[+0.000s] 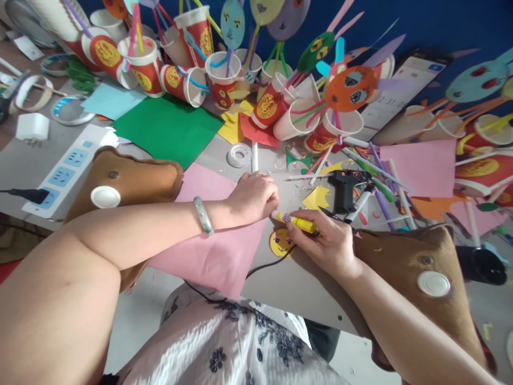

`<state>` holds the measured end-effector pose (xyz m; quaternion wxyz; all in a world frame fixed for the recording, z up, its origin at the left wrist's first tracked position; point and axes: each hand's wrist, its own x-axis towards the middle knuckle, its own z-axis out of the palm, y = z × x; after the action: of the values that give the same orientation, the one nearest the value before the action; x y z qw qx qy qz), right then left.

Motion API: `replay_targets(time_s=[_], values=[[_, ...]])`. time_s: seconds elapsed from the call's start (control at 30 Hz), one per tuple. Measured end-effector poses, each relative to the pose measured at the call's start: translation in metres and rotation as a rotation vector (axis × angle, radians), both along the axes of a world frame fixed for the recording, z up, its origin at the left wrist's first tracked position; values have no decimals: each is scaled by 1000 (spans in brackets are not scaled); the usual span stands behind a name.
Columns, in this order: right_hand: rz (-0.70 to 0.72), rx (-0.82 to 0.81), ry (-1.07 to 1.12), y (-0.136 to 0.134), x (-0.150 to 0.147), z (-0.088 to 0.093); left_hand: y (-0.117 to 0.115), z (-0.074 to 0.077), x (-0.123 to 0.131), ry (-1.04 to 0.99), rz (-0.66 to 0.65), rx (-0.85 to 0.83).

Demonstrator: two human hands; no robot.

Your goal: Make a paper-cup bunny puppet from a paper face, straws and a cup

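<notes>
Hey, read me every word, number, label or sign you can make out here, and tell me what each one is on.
"Hi": on the small pale blue tag.
"Hi": on the red paper cup.
"31": on the propped screen; its other digits are partly covered or blurred.
Too small or blurred to read: the print on the yellow-and-white tube in the right hand, and any lettering in the cups' gold emblems.

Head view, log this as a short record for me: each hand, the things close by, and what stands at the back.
Right hand: fingers around a yellow marker
Left hand: curled near the marker's end; grip unclear
Between the forearms: yellow face cutout, on the table
Under left forearm: pink sheet
Beyond right hand: black glue gun
Back: red-and-white paper cups, several with paper faces
</notes>
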<state>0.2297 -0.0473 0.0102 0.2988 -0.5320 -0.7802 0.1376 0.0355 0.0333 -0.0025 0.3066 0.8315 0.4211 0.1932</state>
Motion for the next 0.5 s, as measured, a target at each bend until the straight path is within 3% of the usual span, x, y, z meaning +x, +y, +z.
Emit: replay_targets(time_s=[0.17,0.33,0.4,0.5], values=[[35,-50,71,-2,2,8,0,3,-1,-20,-5,-21],[-315,54,281,-2,10,8,-1,16,-2,-42,26,-130],[-359,-37,442,0,14,5,-3,22,-2,-108,35,-201],[-308,-242,740,8,21,3,-8,27,-3,-235,52,-267]])
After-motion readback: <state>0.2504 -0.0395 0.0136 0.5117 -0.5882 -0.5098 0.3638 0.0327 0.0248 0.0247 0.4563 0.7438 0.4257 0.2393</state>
